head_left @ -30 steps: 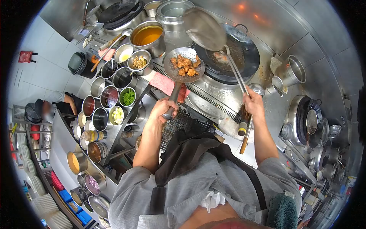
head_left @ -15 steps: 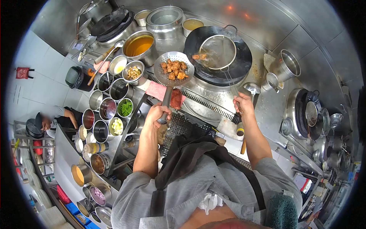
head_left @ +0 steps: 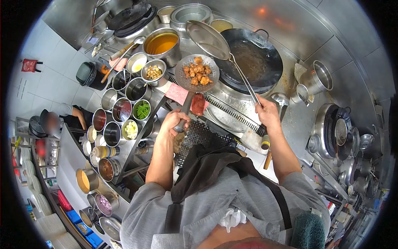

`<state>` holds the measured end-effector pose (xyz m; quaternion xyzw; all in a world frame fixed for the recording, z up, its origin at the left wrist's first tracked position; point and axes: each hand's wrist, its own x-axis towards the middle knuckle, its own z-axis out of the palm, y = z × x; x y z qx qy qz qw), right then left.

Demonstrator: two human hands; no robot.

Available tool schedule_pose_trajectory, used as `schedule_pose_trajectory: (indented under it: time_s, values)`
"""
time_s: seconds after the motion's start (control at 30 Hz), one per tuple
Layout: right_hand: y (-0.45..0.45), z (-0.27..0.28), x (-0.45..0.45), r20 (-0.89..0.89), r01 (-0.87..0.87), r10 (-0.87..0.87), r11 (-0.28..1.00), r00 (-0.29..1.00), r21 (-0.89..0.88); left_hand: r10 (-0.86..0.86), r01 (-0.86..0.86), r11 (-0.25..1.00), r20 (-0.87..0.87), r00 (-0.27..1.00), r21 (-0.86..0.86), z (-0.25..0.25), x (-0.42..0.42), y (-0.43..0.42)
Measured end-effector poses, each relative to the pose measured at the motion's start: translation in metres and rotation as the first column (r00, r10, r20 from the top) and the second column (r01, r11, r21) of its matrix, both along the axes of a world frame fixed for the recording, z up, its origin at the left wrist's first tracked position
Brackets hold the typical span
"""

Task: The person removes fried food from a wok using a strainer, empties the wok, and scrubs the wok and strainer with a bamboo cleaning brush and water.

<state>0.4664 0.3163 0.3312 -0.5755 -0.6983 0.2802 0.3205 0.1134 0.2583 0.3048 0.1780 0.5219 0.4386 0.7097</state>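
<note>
Both look clenched to me: left hand (head_left: 175,121) on a round perforated steel skimmer (head_left: 214,68) holding browned chunks (head_left: 198,74), right hand (head_left: 268,111) on a silver mesh strainer (head_left: 207,40) partly hiding the black metal wok (head_left: 273,66).

Red pouch (head_left: 29,65) against white tiles (head_left: 45,45); dark lidded bin (head_left: 86,74) nearby.

Ladle (head_left: 180,81) of browned pieces (head_left: 198,72) in your left hand (head_left: 176,121), left of the wok (head_left: 273,62), tilted strainer (head_left: 207,40) in your right hand (head_left: 267,111)
</note>
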Motion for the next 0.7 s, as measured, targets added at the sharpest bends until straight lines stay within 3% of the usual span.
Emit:
schedule_pose_trajectory:
  time_s: [0.13,0.2,0.33,0.4,0.43,0.5,0.53,0.57,0.6,0.67,0.7]
  values:
    - [-0.001,0.014,0.0,-0.122,0.047,-0.07,0.983,0.99,-0.176,-0.038,0.038,0.999,0.051,0.998,0.012,-0.011,-0.009,-0.004]
    - [-0.004,0.032,0.005,-0.278,0.079,-0.186,0.931,0.942,-0.356,-0.039,0.036,0.999,0.082,0.996,0.039,-0.014,-0.012,-0.003]
    - [0.006,0.03,0.037,-0.273,0.227,-0.322,0.917,0.907,-0.327,-0.04,0.038,0.998,0.038,0.999,0.045,-0.036,-0.025,0.015]
    - [0.011,0.04,0.057,-0.015,0.412,-0.429,0.876,0.903,-0.25,-0.021,0.023,0.999,-0.066,0.998,0.028,-0.048,-0.031,0.032]
    - [0.016,0.029,0.075,-0.01,0.435,-0.452,0.866,0.892,-0.247,-0.025,0.027,0.999,-0.065,0.998,0.029,-0.054,-0.036,0.04]
    - [0.029,-0.014,0.109,0.315,0.434,-0.456,0.89,0.832,0.14,-0.07,0.07,0.997,0.013,0.997,-0.013,-0.079,-0.055,0.061]
    - [0.031,-0.021,0.112,0.324,0.465,-0.482,0.875,0.814,0.134,-0.099,0.099,0.995,-0.017,0.995,-0.022,-0.092,-0.062,0.071]
    - [0.032,-0.027,0.113,0.304,0.49,-0.496,0.866,0.813,0.1,-0.124,0.122,0.992,-0.047,0.991,-0.033,-0.107,-0.07,0.078]
    - [0.029,-0.02,0.102,0.193,0.505,-0.482,0.858,0.855,-0.093,-0.209,0.2,0.975,-0.093,0.974,-0.094,-0.121,-0.08,0.084]
    - [0.03,-0.028,0.096,-0.092,0.402,-0.481,0.81,0.872,-0.428,-0.161,0.149,0.983,-0.12,0.98,-0.104,-0.124,-0.089,0.084]
    - [0.029,-0.028,0.089,-0.089,0.399,-0.476,0.812,0.875,-0.426,-0.116,0.101,0.99,-0.164,0.98,-0.098,-0.115,-0.09,0.082]
